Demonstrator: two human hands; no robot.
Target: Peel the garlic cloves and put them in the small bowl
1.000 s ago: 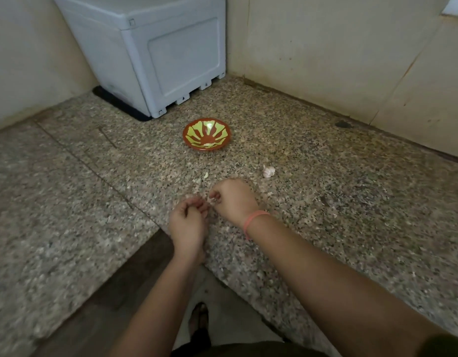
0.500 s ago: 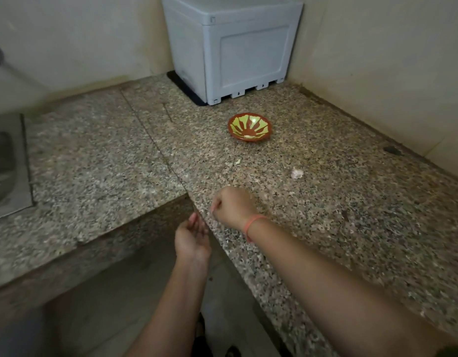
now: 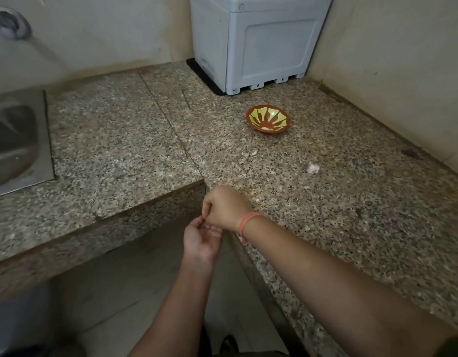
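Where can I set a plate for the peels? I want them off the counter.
The widest bare patch is granite between the sink and the bowl. Another lies right of the garlic, toward the wall. The counter's inner corner is crowded: both the left hand and right hand work there.

Dim, flat indoor light with soft shadows; the tap point(image 3: 10, 24) at the top left corner is blurred (wide-angle bending at edges).

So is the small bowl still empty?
Empty: the small bowl shows only its green and red pattern inside. One garlic piece lies on the counter.
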